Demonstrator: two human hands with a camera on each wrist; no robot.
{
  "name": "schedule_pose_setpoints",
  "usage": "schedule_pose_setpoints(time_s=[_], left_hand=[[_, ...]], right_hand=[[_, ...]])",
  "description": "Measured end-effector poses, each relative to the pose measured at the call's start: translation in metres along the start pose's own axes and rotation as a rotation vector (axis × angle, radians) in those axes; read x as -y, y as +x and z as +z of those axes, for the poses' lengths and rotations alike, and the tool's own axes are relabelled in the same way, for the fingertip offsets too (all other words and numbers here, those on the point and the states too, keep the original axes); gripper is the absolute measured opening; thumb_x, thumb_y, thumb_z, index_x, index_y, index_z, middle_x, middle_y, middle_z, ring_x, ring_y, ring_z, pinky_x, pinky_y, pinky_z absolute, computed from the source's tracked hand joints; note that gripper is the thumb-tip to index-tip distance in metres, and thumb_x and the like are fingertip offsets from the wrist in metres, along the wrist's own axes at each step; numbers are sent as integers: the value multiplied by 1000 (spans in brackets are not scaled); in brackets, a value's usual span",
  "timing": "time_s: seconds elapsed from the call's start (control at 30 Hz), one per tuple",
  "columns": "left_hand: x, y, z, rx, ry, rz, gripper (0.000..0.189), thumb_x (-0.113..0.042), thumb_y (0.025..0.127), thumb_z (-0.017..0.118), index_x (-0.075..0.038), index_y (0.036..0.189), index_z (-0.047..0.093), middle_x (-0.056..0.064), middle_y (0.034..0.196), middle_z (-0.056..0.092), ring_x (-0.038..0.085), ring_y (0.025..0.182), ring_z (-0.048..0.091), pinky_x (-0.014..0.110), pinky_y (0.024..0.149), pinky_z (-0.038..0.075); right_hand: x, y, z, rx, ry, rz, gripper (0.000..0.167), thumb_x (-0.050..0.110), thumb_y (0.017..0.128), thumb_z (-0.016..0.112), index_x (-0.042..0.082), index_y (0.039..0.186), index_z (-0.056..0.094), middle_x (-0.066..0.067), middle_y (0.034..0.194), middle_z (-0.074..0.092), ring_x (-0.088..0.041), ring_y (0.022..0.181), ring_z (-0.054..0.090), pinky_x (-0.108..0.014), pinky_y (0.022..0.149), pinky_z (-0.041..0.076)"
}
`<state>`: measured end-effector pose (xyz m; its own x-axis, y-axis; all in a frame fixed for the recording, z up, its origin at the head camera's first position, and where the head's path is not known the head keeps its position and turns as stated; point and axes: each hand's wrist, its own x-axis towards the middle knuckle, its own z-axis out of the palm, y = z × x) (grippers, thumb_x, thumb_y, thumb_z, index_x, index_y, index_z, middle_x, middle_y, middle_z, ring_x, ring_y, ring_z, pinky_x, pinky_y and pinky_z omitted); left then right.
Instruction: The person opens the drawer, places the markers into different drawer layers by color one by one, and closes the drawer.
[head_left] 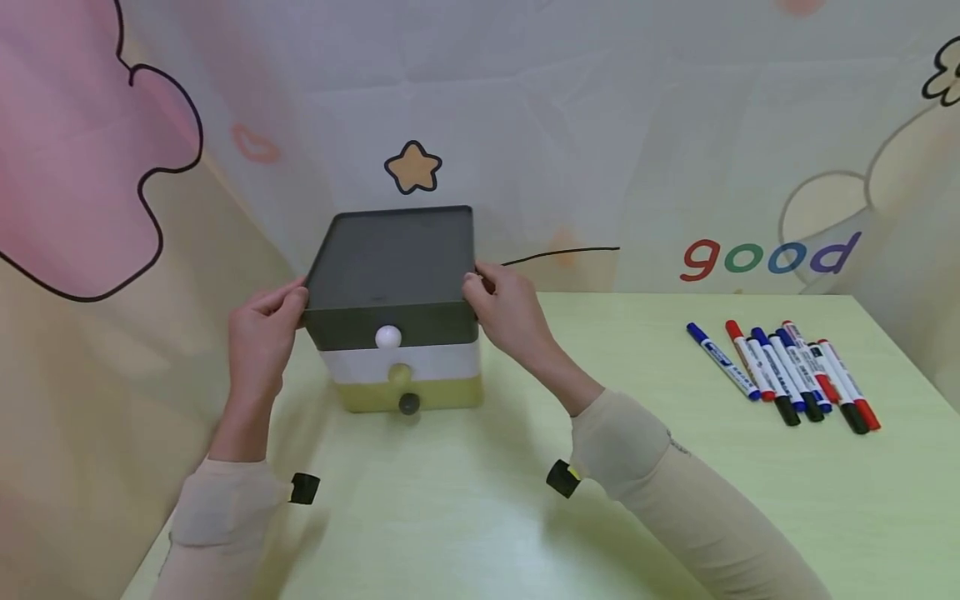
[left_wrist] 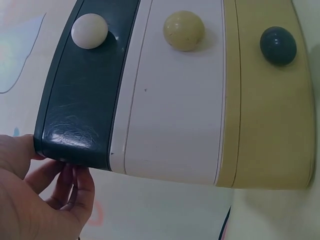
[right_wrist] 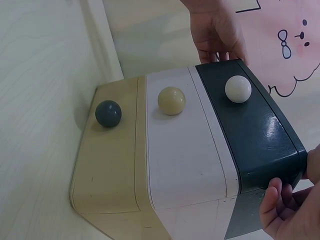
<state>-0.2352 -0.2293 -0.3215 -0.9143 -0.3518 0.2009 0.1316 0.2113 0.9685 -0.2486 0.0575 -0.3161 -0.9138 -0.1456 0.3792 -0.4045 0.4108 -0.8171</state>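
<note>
A small desktop drawer box stands against the back wall, stacked in three tiers: dark grey-green on top, white in the middle, yellow-green below. Each tier's drawer front bears a round knob: a white knob, a yellow knob and a dark knob. My left hand grips the dark top tier at its left side, thumb by the upper edge and fingers against the side. On the opposite side, my right hand holds the same tier, its fingers bent at the side wall. All drawer fronts sit flush.
Several red, blue and black markers lie in a loose group at the right of the pale green table. A printed cloth backdrop rises behind the table, with its left part close beside my left arm.
</note>
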Motion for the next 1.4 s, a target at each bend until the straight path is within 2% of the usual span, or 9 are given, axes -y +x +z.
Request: schedule_pose_setpoints(time_s=[0.17, 0.3, 0.43, 0.6, 0.77, 0.93, 1.0, 1.17, 1.4], left_hand=[[-2, -3, 2, 23, 22, 0, 38, -27, 99, 66, -7, 131, 71, -2, 101, 59, 10, 97, 58, 15, 80, 55], [-3, -7, 5, 30, 20, 3, 38, -27, 99, 66, -6, 130, 72, -3, 104, 60, 9, 95, 59, 15, 80, 55], [-4, -11, 8, 39, 27, -7, 40, -29, 98, 67, -6, 130, 72, -3, 108, 62, 7, 87, 66, 16, 82, 55], [-5, -17, 13, 49, 37, -26, 43, -33, 99, 67, -7, 133, 70, -1, 113, 62, 8, 91, 66, 16, 84, 55], [-5, -19, 20, 47, -10, -34, 42, -30, 99, 70, -4, 132, 70, -1, 110, 62, 10, 91, 64, 15, 81, 56], [-5, -20, 27, 42, -54, -30, 39, -25, 97, 72, -2, 128, 72, -1, 104, 63, 7, 84, 66, 16, 78, 56], [-5, -21, 30, 41, -46, -25, 39, -26, 97, 72, -2, 129, 72, -2, 103, 62, 8, 84, 65, 15, 78, 56], [-6, -24, 37, 46, -69, 2, 37, -25, 98, 72, -2, 128, 72, -1, 104, 63, 12, 88, 64, 17, 79, 57], [-7, -25, 46, 59, -100, 32, 35, -22, 98, 72, -1, 126, 73, 0, 101, 63, 12, 86, 65, 19, 78, 58]], right_hand=[[-1, -2, -6, -3, -14, 1, 27, 20, 102, 45, 6, 83, 58, -3, 66, 44, -19, 60, 41, -31, 58, 35], [-3, -6, -10, 3, -7, 12, 34, 21, 103, 45, -1, 113, 70, -4, 68, 49, -19, 60, 46, -31, 59, 40], [-6, -10, -15, 9, 15, 34, 47, 22, 104, 46, -2, 141, 60, -5, 68, 52, -19, 60, 50, -31, 62, 48], [-10, -13, -21, -6, 11, 22, 42, 22, 103, 47, -1, 133, 65, -5, 67, 53, -20, 63, 51, -31, 63, 47], [-13, -16, -26, -26, 18, 14, 28, 20, 102, 47, 5, 105, 71, -5, 68, 52, -19, 62, 50, -31, 59, 42], [-15, -19, -32, -25, 31, 16, 26, 20, 102, 47, 7, 84, 61, -4, 67, 47, -19, 61, 49, -29, 56, 41], [-16, -21, -34, -22, 36, 31, 25, 20, 103, 48, 6, 90, 65, -5, 68, 48, -20, 62, 50, -29, 57, 42], [-19, -26, -42, -21, 35, 81, 41, 23, 104, 49, 5, 137, 65, -7, 80, 61, -20, 67, 56, -29, 62, 49], [-20, -29, -51, -32, 30, 82, 41, 23, 105, 50, 7, 140, 65, -9, 81, 62, -21, 67, 56, -27, 61, 49]])
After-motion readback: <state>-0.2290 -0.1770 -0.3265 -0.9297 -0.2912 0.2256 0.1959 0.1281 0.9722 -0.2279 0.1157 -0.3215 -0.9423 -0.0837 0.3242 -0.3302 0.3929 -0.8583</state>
